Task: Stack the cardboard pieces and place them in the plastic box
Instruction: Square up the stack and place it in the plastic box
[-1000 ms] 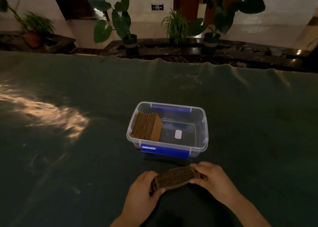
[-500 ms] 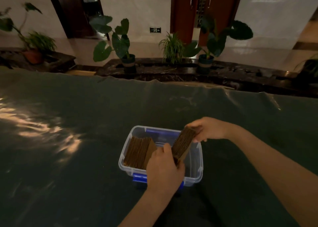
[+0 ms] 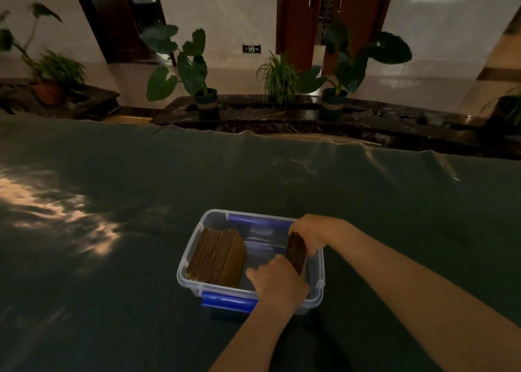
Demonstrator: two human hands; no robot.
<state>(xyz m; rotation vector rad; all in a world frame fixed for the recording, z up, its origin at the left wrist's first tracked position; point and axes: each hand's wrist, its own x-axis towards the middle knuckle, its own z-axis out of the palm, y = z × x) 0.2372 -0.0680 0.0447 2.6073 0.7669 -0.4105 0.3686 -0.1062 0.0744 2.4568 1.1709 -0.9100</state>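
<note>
A clear plastic box [image 3: 188,261] with blue clips sits on the dark green table cover. Inside its left half a stack of brown cardboard pieces [image 3: 217,256] leans on edge. A second, thinner cardboard stack [image 3: 296,252] stands on edge inside the right half of the box. My left hand [image 3: 277,284] grips the near end of that stack. My right hand [image 3: 310,230] grips its far end, at the box's back right corner. Both forearms reach in from the lower right.
The green cover [image 3: 141,188] spreads wide on all sides of the box, with a patch of glare [image 3: 56,211] at the left. Beyond the table's far edge stand several potted plants [image 3: 194,70] on a dark ledge.
Both hands lifted the thin cardboard stack from the table in front of the box, carried it over the rim, and lowered it into the right half of the box.
</note>
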